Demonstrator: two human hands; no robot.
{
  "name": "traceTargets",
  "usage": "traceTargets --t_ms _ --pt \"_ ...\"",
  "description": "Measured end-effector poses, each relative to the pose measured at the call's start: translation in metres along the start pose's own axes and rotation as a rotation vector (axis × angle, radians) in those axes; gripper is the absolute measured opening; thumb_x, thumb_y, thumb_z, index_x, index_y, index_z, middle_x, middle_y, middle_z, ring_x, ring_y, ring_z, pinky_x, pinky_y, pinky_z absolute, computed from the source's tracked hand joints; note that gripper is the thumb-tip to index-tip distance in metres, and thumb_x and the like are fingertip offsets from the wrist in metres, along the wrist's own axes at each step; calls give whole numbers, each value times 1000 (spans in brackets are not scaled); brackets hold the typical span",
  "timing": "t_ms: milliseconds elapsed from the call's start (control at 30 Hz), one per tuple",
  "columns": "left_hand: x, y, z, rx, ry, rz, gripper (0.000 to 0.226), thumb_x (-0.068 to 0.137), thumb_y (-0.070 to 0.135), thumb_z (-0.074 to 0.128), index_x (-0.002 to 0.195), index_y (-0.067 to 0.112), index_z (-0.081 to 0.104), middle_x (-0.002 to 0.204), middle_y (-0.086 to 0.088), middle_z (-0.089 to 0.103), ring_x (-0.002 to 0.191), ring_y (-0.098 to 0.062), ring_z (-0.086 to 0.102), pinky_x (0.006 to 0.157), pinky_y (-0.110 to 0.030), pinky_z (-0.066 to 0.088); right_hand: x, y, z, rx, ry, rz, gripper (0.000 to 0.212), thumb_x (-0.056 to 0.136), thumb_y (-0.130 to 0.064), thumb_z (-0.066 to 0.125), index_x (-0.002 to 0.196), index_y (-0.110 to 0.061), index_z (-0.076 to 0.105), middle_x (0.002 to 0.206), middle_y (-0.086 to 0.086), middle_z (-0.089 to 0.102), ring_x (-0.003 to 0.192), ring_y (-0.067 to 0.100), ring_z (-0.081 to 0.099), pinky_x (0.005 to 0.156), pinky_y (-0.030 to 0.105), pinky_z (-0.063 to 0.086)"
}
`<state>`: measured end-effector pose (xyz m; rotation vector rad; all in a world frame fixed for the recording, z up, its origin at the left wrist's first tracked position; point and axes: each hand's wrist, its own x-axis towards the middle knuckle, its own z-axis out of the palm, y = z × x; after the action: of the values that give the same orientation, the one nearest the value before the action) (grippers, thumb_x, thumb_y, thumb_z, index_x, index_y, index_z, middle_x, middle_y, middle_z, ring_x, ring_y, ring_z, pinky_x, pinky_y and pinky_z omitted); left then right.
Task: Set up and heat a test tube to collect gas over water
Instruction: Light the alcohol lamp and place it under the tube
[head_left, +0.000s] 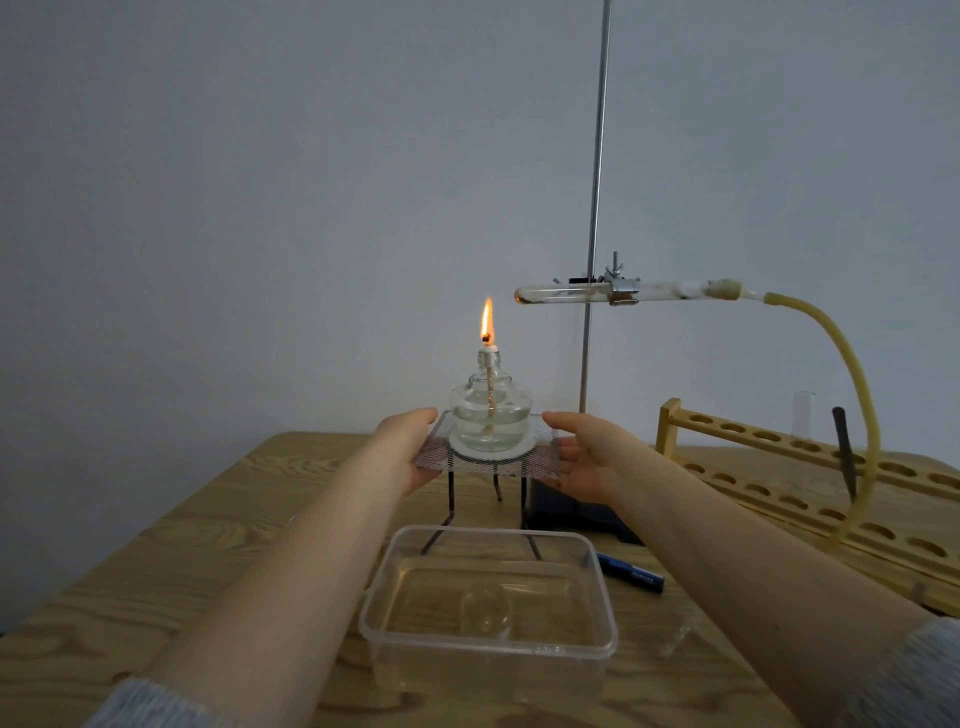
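Observation:
A lit glass alcohol lamp (490, 415) stands on a wire gauze (540, 457) atop a metal tripod (451, 499). My left hand (410, 447) grips the gauze's left edge and my right hand (582, 452) grips its right edge. A test tube (561, 294) lies nearly level in a clamp (621, 291) on the stand rod (597, 182), its closed end up and to the right of the flame. A yellow rubber hose (857, 374) runs from the tube's stopper down to the right. A clear plastic tub of water (488, 592) with a submerged glass vessel sits in front.
A wooden test tube rack (810, 483) lies at the right with a dark tool (844, 452) standing in it and a glass flask (802, 413) behind. A blue lighter (631, 571) lies by the tub. The stand's dark base (576, 514) sits behind the tub.

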<state>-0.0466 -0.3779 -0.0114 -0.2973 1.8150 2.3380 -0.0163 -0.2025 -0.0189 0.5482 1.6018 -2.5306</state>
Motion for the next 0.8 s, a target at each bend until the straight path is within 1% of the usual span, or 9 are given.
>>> traceTargets --t_ms 167,233,300,400,500,600,667,700,800 --pt "3 -2 -2 76 16 26 21 96 14 47 76 7 48 84 -13 57 77 -24 58 79 -38 48 -1 0 -2 23 -5 1 45 93 -16 59 128 7 44 117 24 62 104 35 63 77 40 53" --pt "6 -3 -4 178 49 65 15 93 19 50 93 4 54 98 -14 59 91 -26 60 86 -37 46 -3 0 -3 9 -1 -7 50 92 -17 60 132 7 41 118 25 61 105 36 63 80 41 53" --pt "7 -5 -6 295 85 113 34 91 24 54 117 3 51 112 -11 55 105 -26 56 90 -36 44 -6 2 -6 0 13 -22 59 92 -16 61 138 7 34 122 27 58 107 37 61 86 42 53" --pt "2 -7 -8 486 143 212 45 91 29 53 125 0 49 119 -14 53 110 -30 53 94 -36 43 -13 2 -12 -33 46 -50 64 92 -15 60 143 6 27 130 28 51 114 37 57 87 41 50" --pt "-7 -11 -10 656 158 311 39 91 31 50 110 -2 60 111 -19 60 101 -33 58 89 -36 45 -20 3 -20 -145 78 -74 60 91 -15 61 140 5 33 129 27 53 115 37 56 96 42 48" --pt "-13 -18 -12 758 211 384 55 92 35 51 136 2 46 140 -15 47 127 -31 46 104 -38 37 -27 4 -28 -265 123 -93 48 91 -16 62 132 2 45 118 24 60 100 34 62 84 40 53" --pt "-21 -23 -13 806 249 453 56 92 36 52 137 6 44 142 -13 45 126 -29 46 100 -36 38 -34 5 -34 -353 145 -109 40 91 -16 62 126 1 51 108 21 64 90 30 64 74 37 54" --pt "-24 -26 -13 835 257 488 52 91 35 52 135 6 46 137 -12 48 118 -27 51 91 -33 42 -37 6 -38 -400 149 -116 38 91 -16 61 124 1 53 105 20 65 87 29 65 71 35 55" --pt "-33 -36 -14 917 289 584 24 90 26 53 106 10 62 98 -4 55 87 -19 49 65 -27 38 -44 11 -47 -602 172 -134 32 91 -15 62 117 3 56 96 17 68 82 25 67 64 31 56"
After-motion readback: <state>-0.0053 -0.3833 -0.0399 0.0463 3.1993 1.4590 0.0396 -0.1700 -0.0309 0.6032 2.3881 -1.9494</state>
